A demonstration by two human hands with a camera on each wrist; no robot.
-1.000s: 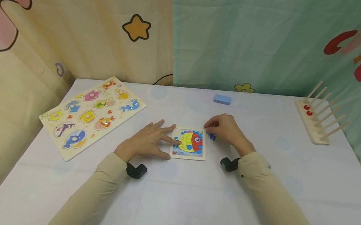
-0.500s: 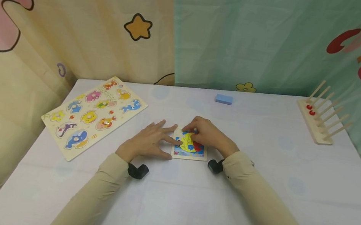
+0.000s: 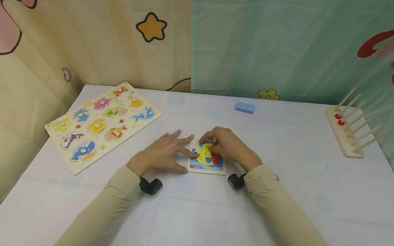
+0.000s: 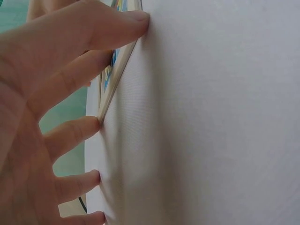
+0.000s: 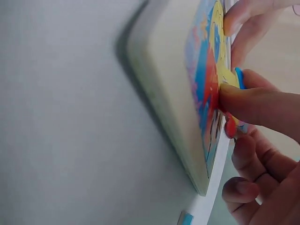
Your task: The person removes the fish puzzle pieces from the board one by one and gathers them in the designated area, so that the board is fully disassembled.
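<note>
A small square fish jigsaw puzzle (image 3: 206, 167) in a pale wooden frame lies flat on the white table. My left hand (image 3: 162, 156) rests at its left side with fingers spread. The index finger reaches onto the picture, and the thumb (image 4: 133, 23) touches the frame's edge; the outer fingertips rest on the table. Over the upper part of the puzzle, my right hand (image 3: 229, 146) pinches a jigsaw piece (image 5: 239, 78) with yellow, blue and red on it. In the right wrist view that piece stands tilted above the picture. Fingers hide part of the fish.
A larger sea-animal board (image 3: 102, 126) lies at the back left. A blue block (image 3: 245, 107) sits near the back edge. At the right back stands a wooden peg rack (image 3: 346, 137) with red beads. Printed curtains hang behind the table.
My right hand has carried the piece leftward from the table beside the frame to the puzzle's upper part, and stayed there over the last half second. My left hand has kept its place.
</note>
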